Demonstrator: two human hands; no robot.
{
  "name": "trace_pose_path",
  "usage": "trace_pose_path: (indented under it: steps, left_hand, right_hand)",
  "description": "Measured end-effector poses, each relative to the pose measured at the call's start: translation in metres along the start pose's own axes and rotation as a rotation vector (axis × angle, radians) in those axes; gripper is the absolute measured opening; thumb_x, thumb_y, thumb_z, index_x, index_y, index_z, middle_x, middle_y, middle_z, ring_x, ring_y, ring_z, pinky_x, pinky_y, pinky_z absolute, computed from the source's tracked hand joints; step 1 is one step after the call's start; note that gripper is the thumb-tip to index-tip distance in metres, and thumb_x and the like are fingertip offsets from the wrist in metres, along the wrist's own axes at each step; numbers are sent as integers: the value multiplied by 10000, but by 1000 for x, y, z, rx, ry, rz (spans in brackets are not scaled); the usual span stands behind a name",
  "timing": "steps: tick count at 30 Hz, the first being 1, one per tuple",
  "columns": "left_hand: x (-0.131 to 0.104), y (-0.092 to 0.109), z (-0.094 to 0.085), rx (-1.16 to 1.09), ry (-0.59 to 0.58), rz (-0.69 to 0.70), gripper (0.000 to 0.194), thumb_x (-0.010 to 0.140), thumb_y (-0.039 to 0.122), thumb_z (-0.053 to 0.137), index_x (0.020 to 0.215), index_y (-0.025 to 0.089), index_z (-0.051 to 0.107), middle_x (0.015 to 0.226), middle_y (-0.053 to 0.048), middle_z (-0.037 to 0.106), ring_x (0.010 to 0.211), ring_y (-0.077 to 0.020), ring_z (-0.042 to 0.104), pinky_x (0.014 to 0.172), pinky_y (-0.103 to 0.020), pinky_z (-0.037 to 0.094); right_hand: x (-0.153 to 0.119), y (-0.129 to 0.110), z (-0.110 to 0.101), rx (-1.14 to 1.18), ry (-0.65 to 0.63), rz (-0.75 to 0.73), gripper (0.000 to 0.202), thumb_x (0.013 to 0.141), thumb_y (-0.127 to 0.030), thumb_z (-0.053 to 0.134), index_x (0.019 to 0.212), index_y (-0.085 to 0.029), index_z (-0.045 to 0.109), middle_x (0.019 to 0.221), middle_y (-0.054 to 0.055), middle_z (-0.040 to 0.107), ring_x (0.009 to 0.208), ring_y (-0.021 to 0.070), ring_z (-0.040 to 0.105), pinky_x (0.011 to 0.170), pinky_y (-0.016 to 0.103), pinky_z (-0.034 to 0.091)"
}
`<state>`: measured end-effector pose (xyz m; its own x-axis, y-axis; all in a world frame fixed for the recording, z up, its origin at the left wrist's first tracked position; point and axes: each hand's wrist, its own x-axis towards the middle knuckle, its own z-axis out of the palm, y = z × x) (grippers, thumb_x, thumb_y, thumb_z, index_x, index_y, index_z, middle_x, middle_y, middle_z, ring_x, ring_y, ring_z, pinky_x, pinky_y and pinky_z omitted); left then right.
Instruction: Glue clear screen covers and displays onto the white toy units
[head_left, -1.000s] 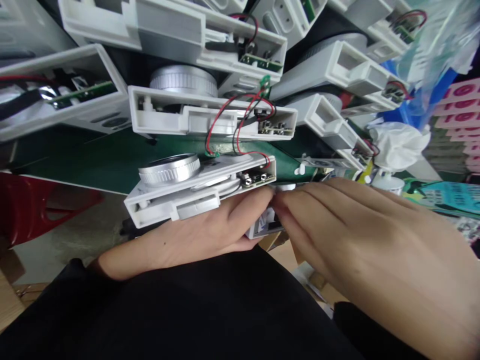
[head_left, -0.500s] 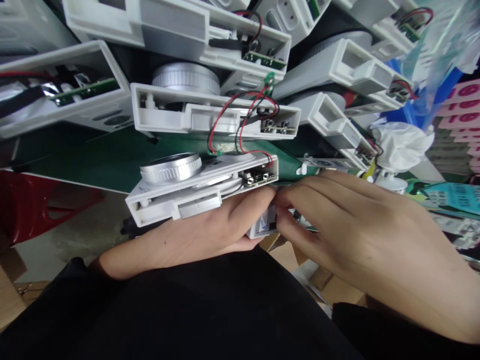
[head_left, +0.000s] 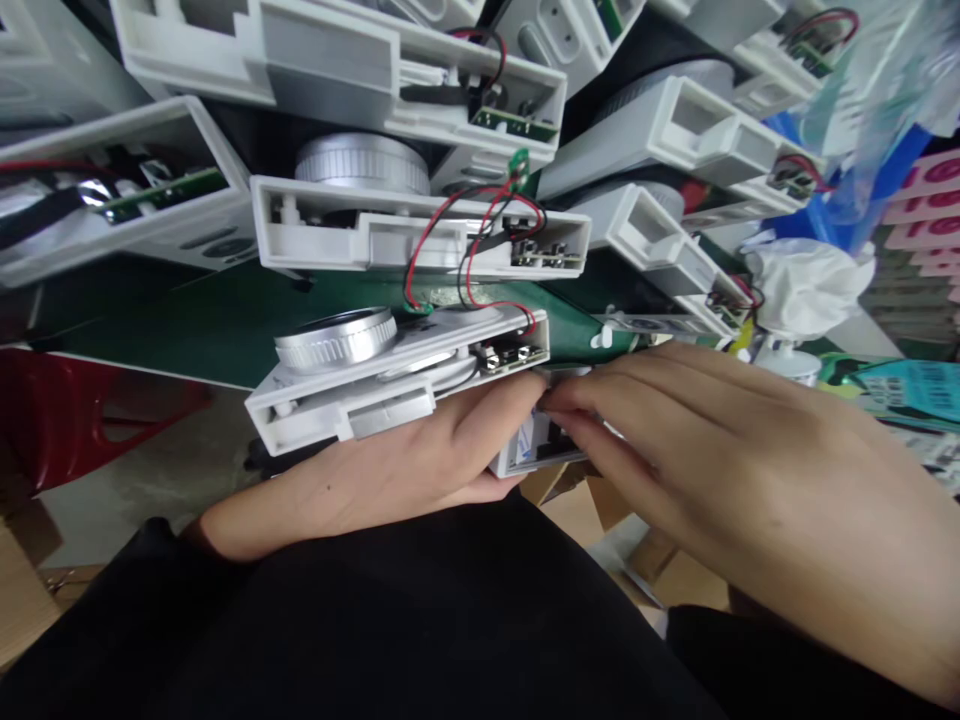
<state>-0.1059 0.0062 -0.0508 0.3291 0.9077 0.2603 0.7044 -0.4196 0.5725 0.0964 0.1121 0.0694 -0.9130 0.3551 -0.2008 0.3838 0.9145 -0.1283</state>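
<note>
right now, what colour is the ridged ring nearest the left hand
The ring is silver; head view shows it.

soft diffuse light, slight blur, stretched edges

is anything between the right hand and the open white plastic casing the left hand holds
Nothing visible: the fingers of the right hand are at the open white plastic casing, beside the left thumb. The white plastic housing with a ribbed silver ring lies beyond the left hand, outside that path.
</note>
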Motion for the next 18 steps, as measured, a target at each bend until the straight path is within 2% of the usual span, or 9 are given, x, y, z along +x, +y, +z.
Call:
trace_pose_path:
  steps: [3, 7, 10, 13, 18]
  left_hand:
    - [0, 0, -1, 16, 8, 12, 537, 1106, 490, 631, 1539, 189, 532, 1362, -73, 827, 1069, -252, 854, 846, -335, 656]
    - [1, 0, 0, -6, 8, -1, 564, 1080, 468, 673, 1543, 184, 520, 1397, -88, 807, 1117, -264, 836, 935, -347, 640]
    - [2, 0, 0, -15, 8, -6, 563, 1080, 465, 664, 1542, 181, 517, 1373, -96, 808, 1135, -270, 825, 989, -350, 621]
    - [3, 0, 1, -31, -2, -22, 599, 1078, 451, 663, 1594, 211, 477, 1370, -85, 807, 1163, -287, 817, 1053, -373, 606]
    - [0, -2, 0, -68, -22, -28, 695, 1067, 446, 691, 1671, 247, 410, 1440, -83, 787, 1187, -299, 816, 1062, -389, 610]
  right_hand:
    - [0, -2, -1, -35, -22, 11, 211, 1006, -29, 520, 967, -112, 709, 942, 156, 790, 722, 297, 741, 543, 418, 565]
    - [6, -5, -2, -62, -80, 2, 183, 984, -35, 543, 946, -126, 698, 835, 105, 724, 699, 296, 725, 576, 416, 574]
    - [12, -7, -1, -97, -90, 25, 212, 1000, -63, 543, 852, -168, 654, 736, 59, 638, 641, 274, 680, 565, 402, 541]
    - [14, -8, 2, -88, -74, 35, 258, 1042, -108, 527, 820, -180, 638, 716, 46, 618, 644, 254, 666, 592, 391, 527]
    - [8, -7, 10, -8, 35, 42, 252, 1097, -163, 540, 891, -146, 683, 769, 50, 675, 693, 225, 678, 679, 376, 545]
